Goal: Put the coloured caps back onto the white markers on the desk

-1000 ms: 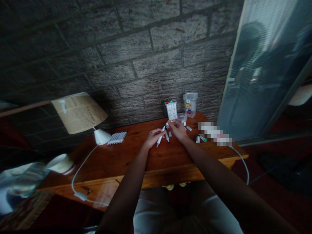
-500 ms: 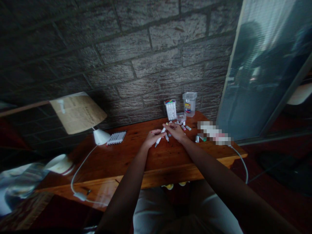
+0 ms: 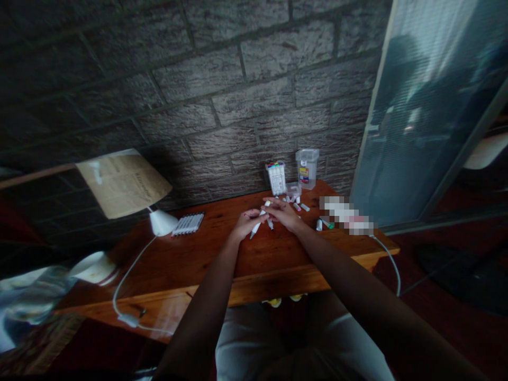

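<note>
Rough stone wall (image 3: 214, 95) behind a wood desk (image 3: 273, 270); paper-shaded lamp (image 3: 127, 185) at desk's L. My L hand (image 3: 245, 225) & R hand (image 3: 284, 216) meet mid-desk, fingers curled nearly closed, both on 1 white marker (image 3: 256, 228): L round its body, R at its upper end. Clear lidded container (image 3: 308, 177) at back, marker box (image 3: 276, 179) just L of it. Marker's tilted, grey tip down twd me. Small loose caps (image 3: 305, 207) beyond R hand.
</note>
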A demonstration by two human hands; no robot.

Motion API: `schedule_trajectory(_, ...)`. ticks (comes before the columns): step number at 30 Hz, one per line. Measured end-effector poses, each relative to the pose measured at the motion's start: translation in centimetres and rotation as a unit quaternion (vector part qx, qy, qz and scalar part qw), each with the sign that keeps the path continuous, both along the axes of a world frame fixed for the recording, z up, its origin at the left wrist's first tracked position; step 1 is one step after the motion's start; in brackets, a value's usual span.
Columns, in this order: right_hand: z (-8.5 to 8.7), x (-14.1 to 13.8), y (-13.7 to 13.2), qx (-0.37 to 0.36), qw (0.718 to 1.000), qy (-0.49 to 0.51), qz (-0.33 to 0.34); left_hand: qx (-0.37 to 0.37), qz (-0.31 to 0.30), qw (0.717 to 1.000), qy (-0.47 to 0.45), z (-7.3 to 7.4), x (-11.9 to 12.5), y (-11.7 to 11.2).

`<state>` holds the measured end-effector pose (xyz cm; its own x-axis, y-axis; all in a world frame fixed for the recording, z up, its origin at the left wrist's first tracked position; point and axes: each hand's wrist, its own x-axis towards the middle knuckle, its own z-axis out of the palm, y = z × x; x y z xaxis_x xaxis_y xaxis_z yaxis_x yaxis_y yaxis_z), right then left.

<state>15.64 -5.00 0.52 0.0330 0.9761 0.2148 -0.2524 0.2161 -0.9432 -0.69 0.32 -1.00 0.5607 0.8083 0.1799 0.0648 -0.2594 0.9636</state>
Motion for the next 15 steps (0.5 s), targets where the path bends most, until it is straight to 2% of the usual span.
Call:
schedule_trajectory(5, -0.29, 0.06, 0.21, -0.01, 1.0, 0.005, 0.018, -0.001, -0.006, 1.0, -0.001, 0.19, -0.04, -0.22)
schedule_trajectory(9, -0.59, -0.01, 0.76, 0.02, 1.0, 0.007, 0.002, 0.009, 0.01, 1.0, 0.026, 0.44, 0.0, -0.39)
schedule_trajectory(11, -0.57, 0.07, 0.92, 0.023, 0.999, 0.016, -0.017, 0.006, 0.014, 1.0, 0.025, 0.48, 0.02, -0.38)
schedule_trajectory(15, -0.19, 0.44, 0.81, 0.015, 0.993, 0.065, -0.096, 0.006, 0.019, 1.0, 0.013, 0.41, 0.05, -0.22)
